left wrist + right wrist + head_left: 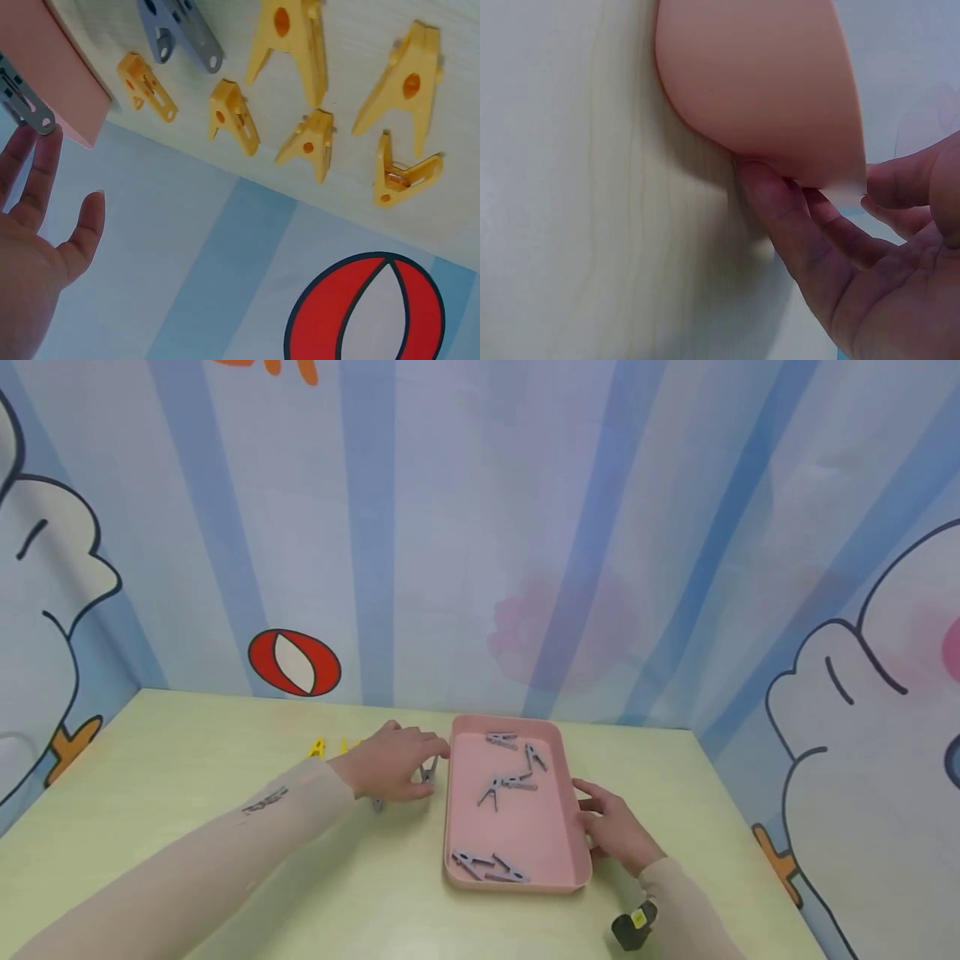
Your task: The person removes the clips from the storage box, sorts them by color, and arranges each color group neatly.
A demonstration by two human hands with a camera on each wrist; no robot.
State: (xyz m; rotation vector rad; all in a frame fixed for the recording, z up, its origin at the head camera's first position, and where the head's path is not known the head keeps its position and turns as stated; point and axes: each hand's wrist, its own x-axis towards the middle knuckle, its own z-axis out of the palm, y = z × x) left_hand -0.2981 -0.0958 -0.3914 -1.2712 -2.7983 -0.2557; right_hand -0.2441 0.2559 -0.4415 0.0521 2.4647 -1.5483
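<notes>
My left hand (393, 762) is just left of the pink tray (516, 887), pinching a grey-blue clothespin (428, 774) near its rim. The left wrist view shows this clothespin (26, 101) at the fingertips, beside the tray wall. Another grey-blue clothespin (184, 34) lies on the table close by. Several grey-blue clothespins lie inside the tray, among them a pair (507, 870) in the near end. At the tray's right side my right hand (618, 831) touches the outer wall, fingers spread between rim and base in the right wrist view.
Several yellow clothespins (307, 146) lie on the table (360, 893) beyond the left hand, partly hidden by it in the head view. A printed curtain (465, 543) stands behind the table. A small black device (633, 927) is on the right wrist.
</notes>
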